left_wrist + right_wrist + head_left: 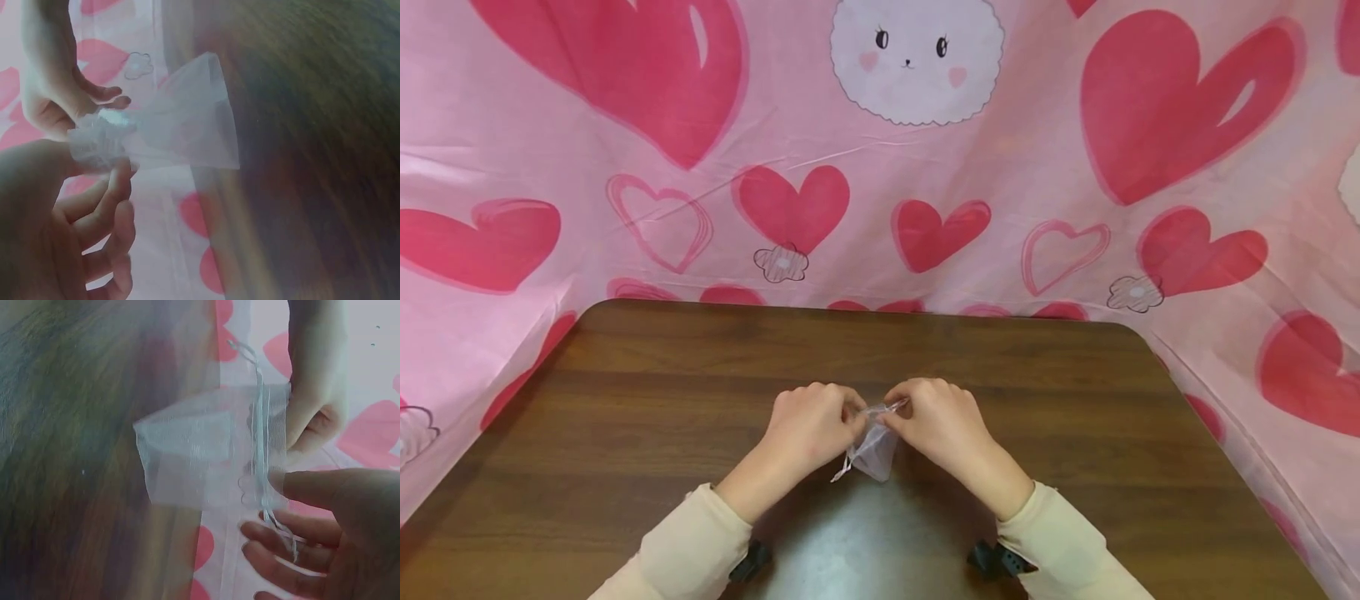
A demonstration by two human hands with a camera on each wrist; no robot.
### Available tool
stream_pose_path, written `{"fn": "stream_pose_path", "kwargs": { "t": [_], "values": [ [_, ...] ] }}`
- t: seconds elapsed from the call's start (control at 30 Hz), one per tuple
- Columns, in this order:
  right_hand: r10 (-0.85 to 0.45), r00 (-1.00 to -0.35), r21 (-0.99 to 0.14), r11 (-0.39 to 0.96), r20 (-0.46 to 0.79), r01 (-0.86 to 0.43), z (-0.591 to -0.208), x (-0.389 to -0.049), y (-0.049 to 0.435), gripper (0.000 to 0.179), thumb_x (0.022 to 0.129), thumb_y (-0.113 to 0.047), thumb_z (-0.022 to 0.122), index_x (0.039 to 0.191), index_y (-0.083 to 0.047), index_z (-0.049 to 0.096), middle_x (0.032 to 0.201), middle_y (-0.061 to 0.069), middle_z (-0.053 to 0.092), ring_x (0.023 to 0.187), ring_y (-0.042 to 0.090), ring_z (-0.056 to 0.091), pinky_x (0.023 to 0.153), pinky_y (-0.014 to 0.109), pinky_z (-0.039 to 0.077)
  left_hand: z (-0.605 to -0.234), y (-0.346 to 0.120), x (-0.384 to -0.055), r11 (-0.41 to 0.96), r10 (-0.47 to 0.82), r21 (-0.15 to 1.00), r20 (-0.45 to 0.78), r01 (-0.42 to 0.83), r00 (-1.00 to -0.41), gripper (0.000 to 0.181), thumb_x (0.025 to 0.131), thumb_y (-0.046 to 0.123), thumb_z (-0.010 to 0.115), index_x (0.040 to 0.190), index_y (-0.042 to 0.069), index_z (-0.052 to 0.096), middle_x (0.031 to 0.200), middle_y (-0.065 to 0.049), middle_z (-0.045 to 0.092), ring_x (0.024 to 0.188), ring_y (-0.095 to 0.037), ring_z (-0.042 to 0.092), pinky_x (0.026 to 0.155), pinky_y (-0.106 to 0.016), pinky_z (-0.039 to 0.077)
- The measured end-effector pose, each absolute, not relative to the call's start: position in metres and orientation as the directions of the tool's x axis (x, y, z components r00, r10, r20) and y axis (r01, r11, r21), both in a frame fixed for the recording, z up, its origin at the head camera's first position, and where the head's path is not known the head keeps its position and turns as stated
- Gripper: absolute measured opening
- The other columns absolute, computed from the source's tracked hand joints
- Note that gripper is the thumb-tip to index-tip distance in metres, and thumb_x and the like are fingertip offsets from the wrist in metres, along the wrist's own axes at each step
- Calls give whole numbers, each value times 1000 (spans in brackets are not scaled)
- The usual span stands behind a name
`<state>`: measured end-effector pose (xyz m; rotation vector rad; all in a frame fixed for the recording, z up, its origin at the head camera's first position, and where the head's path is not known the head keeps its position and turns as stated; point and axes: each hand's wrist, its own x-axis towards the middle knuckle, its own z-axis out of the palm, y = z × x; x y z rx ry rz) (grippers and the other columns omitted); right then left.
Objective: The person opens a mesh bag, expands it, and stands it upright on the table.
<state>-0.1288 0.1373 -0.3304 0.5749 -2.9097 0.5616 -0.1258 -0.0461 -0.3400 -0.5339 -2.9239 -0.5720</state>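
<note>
A small sheer white drawstring pouch (874, 454) hangs by its mouth above the table, between both hands. My left hand (812, 423) pinches the left side of the mouth, and my right hand (938, 421) pinches the right side. In the left wrist view the pouch (187, 119) has its top bunched up at the fingertips. The right wrist view shows the pouch (187, 450) spread flatter, with a whitish patch showing through the mesh. Its drawstring (259, 437) runs along the mouth, with loose cord ends at both sides.
A dark brown wooden table (700, 358) lies beneath the hands. Pink cloth (865, 167) printed with red hearts hangs behind and beside it. Black wrist mounts (996, 560) sit under the cream sleeves (688, 542).
</note>
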Motion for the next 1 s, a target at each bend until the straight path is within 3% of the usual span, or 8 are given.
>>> {"fn": "stream_pose_path", "kwargs": {
  "t": [0.17,0.43,0.63,1.0],
  "values": [
    [-290,-945,-346,880,153,-326,-331,-127,135,24,80,-37,83,91,-16,79,74,-6,69,61,13,61,50,32,45,-341,-42,-123,871,306,317,246,375,-920,11,82,21,67,73,26,72,49,16,43,47,-10,44,43,-31,35],
    [-295,-955,-348,891,38,-290,-326,-122,134,11,79,-27,81,83,-17,77,61,-10,55,54,13,49,48,33,39,-337,-44,-125,891,256,329,207,314,-944,6,83,25,70,78,26,73,58,17,55,52,-14,55,47,-34,40],
    [-285,-957,-343,895,51,-284,-327,-122,139,5,78,-20,79,84,-20,79,62,-11,58,56,14,51,50,36,42,-337,-48,-128,888,253,358,145,289,-957,6,81,31,71,75,30,70,58,18,52,52,-10,51,48,-33,39],
    [-259,-966,-404,881,23,-246,-326,-125,148,8,78,-13,76,85,-14,78,63,-10,60,56,12,53,52,34,44,-337,-48,-127,889,253,361,125,282,-959,9,80,32,72,72,31,68,58,17,53,56,-13,56,50,-36,41]
  ]
}}
